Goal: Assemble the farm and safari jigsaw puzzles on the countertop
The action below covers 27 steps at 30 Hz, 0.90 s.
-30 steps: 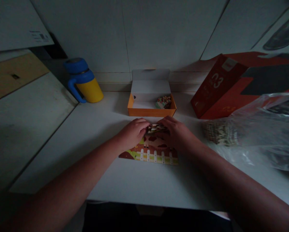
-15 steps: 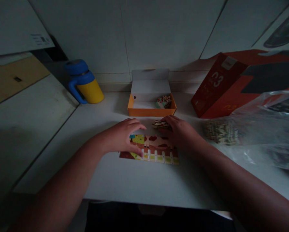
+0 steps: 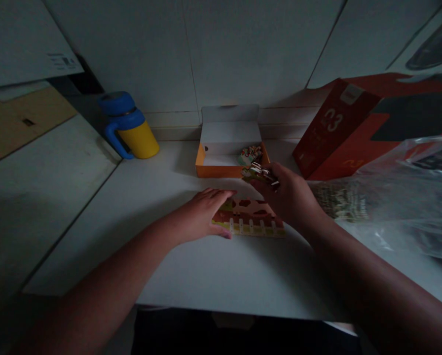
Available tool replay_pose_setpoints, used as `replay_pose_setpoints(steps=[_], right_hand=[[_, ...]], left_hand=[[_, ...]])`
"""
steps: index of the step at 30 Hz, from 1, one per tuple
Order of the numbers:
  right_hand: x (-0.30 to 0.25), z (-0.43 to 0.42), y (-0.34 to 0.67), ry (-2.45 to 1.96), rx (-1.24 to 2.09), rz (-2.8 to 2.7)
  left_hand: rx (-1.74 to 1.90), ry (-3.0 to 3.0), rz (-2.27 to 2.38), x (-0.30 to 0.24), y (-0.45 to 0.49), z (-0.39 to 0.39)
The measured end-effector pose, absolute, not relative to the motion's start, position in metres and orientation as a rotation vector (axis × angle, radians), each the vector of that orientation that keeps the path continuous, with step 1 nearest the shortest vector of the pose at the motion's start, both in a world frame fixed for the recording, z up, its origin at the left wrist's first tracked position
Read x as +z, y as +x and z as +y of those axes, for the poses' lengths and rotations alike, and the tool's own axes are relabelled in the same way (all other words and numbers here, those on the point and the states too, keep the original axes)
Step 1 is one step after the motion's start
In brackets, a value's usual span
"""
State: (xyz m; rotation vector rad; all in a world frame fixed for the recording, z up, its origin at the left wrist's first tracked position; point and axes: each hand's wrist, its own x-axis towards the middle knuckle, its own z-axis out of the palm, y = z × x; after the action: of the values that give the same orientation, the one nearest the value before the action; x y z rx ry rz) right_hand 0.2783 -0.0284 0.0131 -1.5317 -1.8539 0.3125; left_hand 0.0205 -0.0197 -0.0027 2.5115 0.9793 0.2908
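A colourful puzzle board (image 3: 254,219) with a white fence picture lies flat on the white table (image 3: 221,276). My left hand (image 3: 206,212) rests flat on the board's left part, fingers stretched out. My right hand (image 3: 287,195) hovers above the board's far right corner and pinches a small stack of puzzle pieces (image 3: 261,172). Just beyond stands an open orange box (image 3: 228,170) with a white lid folded back and a few pieces (image 3: 249,155) inside.
A blue and yellow jug (image 3: 130,128) stands at the back left. A red carton (image 3: 339,133) leans at the back right. A clear plastic bag (image 3: 398,197) holding more pieces lies on the right. The table's front edge is close to me.
My right hand lifted the stack of pieces off the board and carried it toward the orange box. My left hand let go of the stack and flattened on the board, which slid slightly right.
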Motion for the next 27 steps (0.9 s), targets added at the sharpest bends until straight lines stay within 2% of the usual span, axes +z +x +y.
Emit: replay_pose_setpoints(steps=[9, 15, 27], right_hand=[[0.005, -0.032, 0.273, -1.487, 0.590, -1.841], [0.006, -0.041, 0.263, -1.417, 0.846, -2.024], [0.000, -0.040, 0.260, -1.451, 0.830, -2.166]], left_hand=[[0.407, 2.484, 1.214, 0.013, -0.002, -0.005], [0.275, 2.475, 1.283, 0.010, -0.019, 0.005], [0.327, 2.316, 1.305, 0.007, -0.009, 0.003]])
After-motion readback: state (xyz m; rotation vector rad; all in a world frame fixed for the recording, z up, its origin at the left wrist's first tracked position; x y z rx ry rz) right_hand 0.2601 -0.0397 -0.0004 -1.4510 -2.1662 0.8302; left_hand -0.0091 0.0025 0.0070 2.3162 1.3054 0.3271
